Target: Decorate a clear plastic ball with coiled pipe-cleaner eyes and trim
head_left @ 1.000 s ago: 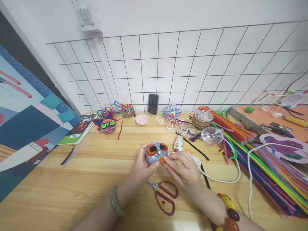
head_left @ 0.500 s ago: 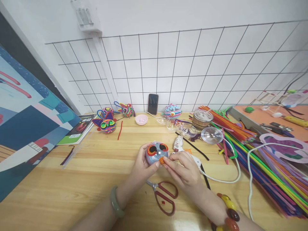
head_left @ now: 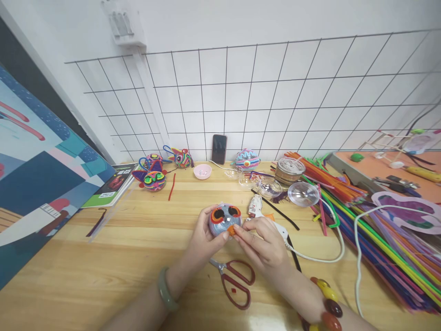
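Observation:
My left hand (head_left: 206,235) is wrapped around the side of a clear plastic ball (head_left: 224,221), its thumb along the lower front. Two black eyes ringed in orange and red are on the ball's upper face. With thumb and fingertips, my right hand (head_left: 262,240) pinches a small orange pipe cleaner piece (head_left: 232,230) against the ball's lower front. Red-handled scissors (head_left: 237,278) lie on the table below the ball, their blade tips hidden by my left hand and wrist. Just behind my right hand rests a white glue gun (head_left: 257,209), partly covered by the hand.
Bundles of coloured pipe cleaners (head_left: 382,248) cover the right side, crossed by a white cable (head_left: 358,257). Clear half-shells (head_left: 303,194), a pink bowl (head_left: 202,171) and a phone (head_left: 219,149) stand toward the wall. Finished striped balls (head_left: 154,180) sit at back left beside a magazine (head_left: 113,184).

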A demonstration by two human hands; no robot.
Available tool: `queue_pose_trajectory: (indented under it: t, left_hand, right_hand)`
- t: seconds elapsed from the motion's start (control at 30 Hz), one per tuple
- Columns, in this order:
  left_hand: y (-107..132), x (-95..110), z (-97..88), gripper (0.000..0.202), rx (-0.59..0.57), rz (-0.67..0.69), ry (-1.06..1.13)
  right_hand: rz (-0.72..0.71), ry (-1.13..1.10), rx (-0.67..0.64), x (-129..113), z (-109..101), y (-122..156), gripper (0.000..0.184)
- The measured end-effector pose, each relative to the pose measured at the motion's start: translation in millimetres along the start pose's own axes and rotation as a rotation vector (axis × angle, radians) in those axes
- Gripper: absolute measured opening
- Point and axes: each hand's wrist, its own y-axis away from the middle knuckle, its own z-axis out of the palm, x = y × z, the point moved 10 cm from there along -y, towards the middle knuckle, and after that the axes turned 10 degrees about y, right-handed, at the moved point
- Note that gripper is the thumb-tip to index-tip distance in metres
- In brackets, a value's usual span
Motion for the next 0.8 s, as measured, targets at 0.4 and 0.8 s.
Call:
queue_pose_trajectory:
  t: [0.4, 0.8]
  left_hand:
    - [-1.3, -3.4, -0.9, 0.052, -0.009, -0.011, 0.007]
    - [-1.8, -3.6, -1.9, 0.052, 0.004, -0.013, 0.007]
  right_hand:
    - [0.009, 0.0, -0.005, 0.9, 0.9, 0.3, 0.034]
    - [0.004, 0.009, -0.012, 1.8, 2.3, 1.2, 0.033]
